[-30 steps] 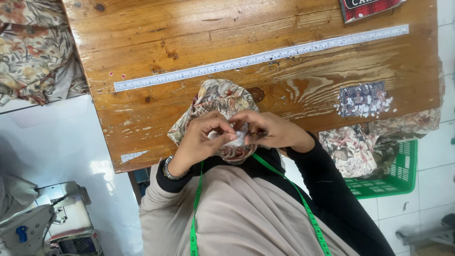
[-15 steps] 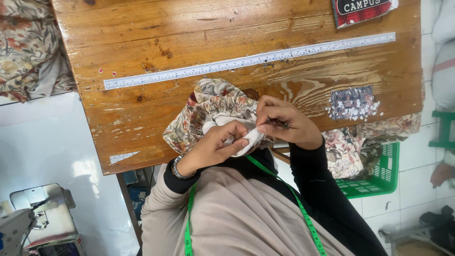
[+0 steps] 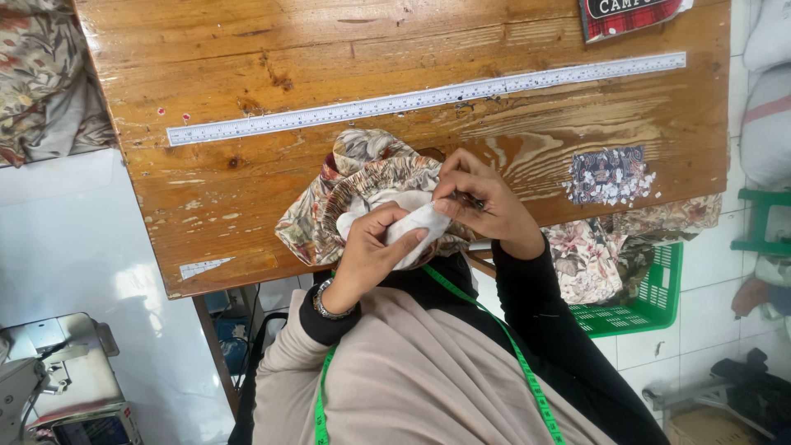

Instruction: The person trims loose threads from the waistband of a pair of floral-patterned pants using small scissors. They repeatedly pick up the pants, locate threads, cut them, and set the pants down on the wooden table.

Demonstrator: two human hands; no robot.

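**Hand work on a floral fabric piece, in the middle of the job**

The floral fabric piece (image 3: 362,185) is held at the near edge of the wooden table (image 3: 247,58), partly resting on it. The left hand (image 3: 375,247) is closed around the white lining (image 3: 412,221) of the piece and keeps it bunched. The right hand (image 3: 482,202) is pinched narrow on something small and dark at the fabric; whether it is a needle or a small tool cannot be told. Judging from this, the work on the piece is in progress and not finished: the fabric is gathered and not laid flat or put aside.

Behind the piece, further onto the table, a long metal ruler (image 3: 428,97) is laid. A green measuring tape (image 3: 494,330) is worn around the neck. Right of the table, below its edge, a green basket (image 3: 651,292) with more floral cloth (image 3: 589,255) is seen.
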